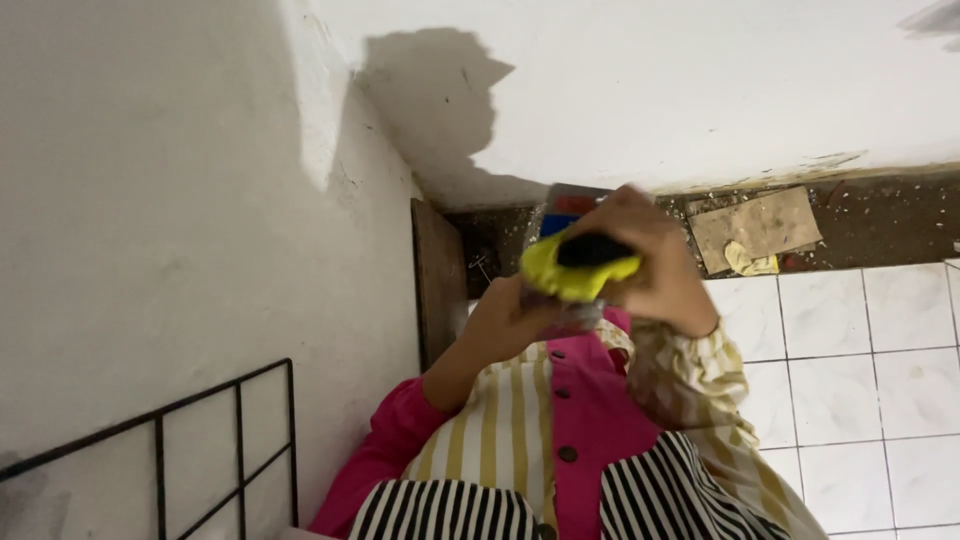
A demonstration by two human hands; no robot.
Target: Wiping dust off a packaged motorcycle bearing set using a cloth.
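Head view shows us looking down at our two hands raised in front of our chest. Our right hand (650, 265) has its fingers closed over a yellow tool (578, 270) with a black middle. Our left hand (510, 315) grips a small packet (570, 205) from below, fingers wrapped around it; we cannot tell what it contains. Beyond lie a tiled floor (850, 370), a cardboard scrap (755, 225) and a white wall (150, 200).

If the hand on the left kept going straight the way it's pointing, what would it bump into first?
Probably the yellow and black thing it already touches, held up with the right hand. The left hand points up and forward; past that, the dark strip of floor below the white wall, though depth is hard to judge.
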